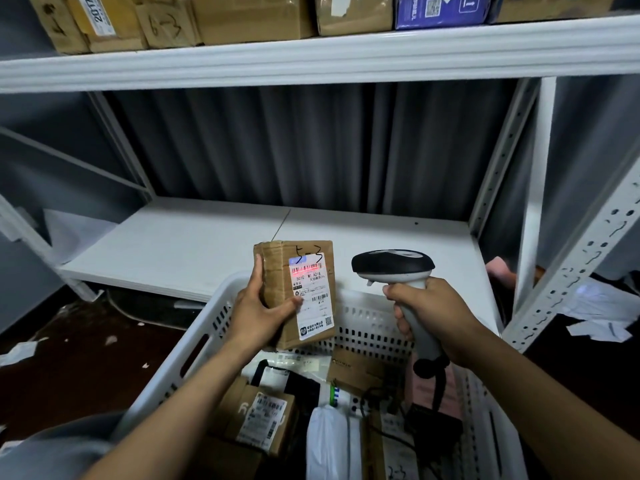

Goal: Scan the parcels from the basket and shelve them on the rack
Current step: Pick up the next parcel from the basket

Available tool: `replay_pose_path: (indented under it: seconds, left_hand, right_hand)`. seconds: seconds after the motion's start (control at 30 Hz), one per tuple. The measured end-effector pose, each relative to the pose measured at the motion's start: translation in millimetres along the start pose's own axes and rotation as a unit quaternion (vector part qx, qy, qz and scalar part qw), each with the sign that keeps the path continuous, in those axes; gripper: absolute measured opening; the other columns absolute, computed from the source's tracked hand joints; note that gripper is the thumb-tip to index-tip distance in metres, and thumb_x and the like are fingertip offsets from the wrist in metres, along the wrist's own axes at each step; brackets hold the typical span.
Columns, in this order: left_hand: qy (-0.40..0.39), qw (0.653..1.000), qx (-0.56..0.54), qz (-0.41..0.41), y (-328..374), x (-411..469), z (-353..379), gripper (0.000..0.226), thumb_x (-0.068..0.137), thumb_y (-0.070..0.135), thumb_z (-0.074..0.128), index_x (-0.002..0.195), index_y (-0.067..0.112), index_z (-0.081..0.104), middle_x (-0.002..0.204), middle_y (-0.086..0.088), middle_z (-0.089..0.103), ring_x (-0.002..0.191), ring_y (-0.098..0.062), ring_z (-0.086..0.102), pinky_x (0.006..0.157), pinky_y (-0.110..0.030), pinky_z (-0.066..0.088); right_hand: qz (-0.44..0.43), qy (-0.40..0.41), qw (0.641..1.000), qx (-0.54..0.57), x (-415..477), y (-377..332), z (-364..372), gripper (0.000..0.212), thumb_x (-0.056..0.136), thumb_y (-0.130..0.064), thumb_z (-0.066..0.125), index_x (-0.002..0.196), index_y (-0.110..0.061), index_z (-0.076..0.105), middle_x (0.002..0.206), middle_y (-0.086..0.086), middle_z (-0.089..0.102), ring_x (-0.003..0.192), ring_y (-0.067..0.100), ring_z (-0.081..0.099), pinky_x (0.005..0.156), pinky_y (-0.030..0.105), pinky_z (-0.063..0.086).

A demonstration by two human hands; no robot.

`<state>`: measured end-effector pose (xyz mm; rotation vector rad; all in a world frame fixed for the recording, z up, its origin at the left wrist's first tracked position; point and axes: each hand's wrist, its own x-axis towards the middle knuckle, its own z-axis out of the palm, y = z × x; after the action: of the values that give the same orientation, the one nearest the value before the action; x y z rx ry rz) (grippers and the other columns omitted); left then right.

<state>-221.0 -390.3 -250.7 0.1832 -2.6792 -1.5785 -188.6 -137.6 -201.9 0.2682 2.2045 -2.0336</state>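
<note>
Clamped upright by the fingers of the left hand [258,308] above the far rim of the white perforated plastic basket [367,306], the small brown cardboard parcel [311,289] has the white shelf board [194,244] straight beyond it, while the right hand [433,313] grips the grey-and-black handheld scanner [393,266] just to its right

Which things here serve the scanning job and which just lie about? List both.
Job: brown cardboard parcel with white label, in left hand; grey-and-black handheld scanner, right hand; white perforated plastic basket; white metal rack.
Lying about: crumpled white paper scraps on the dark floor.
</note>
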Motion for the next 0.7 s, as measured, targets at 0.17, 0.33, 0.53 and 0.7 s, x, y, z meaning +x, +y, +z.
replay_pose_path:
  seconds: [0.17,0.33,0.53,0.7]
  left_hand:
    - [0.011,0.998,-0.054,-0.017,16,-15,-2,0.083,0.084,0.033,0.071,0.150,0.041,0.021,0.114,0.011,0.056,0.094,-0.016,0.066,0.080,-0.040,0.058]
    - [0.005,0.979,-0.171,-0.109,33,-35,-18,0.047,0.088,0.041,0.065,0.123,0.028,0.037,0.114,-0.007,0.068,0.088,-0.025,0.071,0.075,-0.048,0.060]
    - [-0.025,0.961,-0.245,-0.124,73,-59,-44,0.047,0.089,0.046,0.061,0.118,0.018,0.035,0.104,-0.009,0.068,0.092,-0.024,0.068,0.077,-0.039,0.056]
    - [-0.045,0.961,-0.262,-0.073,115,-84,-80,0.048,0.091,0.038,0.062,0.126,0.019,0.035,0.108,-0.006,0.068,0.091,-0.017,0.066,0.059,-0.028,0.048]
  right_hand:
    - [-0.022,0.010,1.000,-0.005,-9,-1,-1,0.021,0.091,-0.017,0.065,0.078,0.001,0.062,0.058,0.010,0.061,0.047,0.020,0.057,0.050,0.027,0.050]
    - [-0.050,0.009,0.999,0.002,-38,-3,5,0.015,0.091,-0.015,0.066,0.099,-0.003,0.067,0.074,0.009,0.073,0.068,0.025,0.070,0.070,0.038,0.060]
    - [-0.092,-0.002,0.995,0.043,-82,-28,33,0.020,0.085,-0.012,0.070,0.105,-0.011,0.071,0.092,0.005,0.077,0.088,0.021,0.072,0.081,0.036,0.057]
    - [-0.122,0.019,0.987,0.104,-111,-74,46,0.020,0.084,-0.010,0.072,0.104,-0.011,0.069,0.095,0.005,0.076,0.089,0.020,0.071,0.071,0.027,0.056]
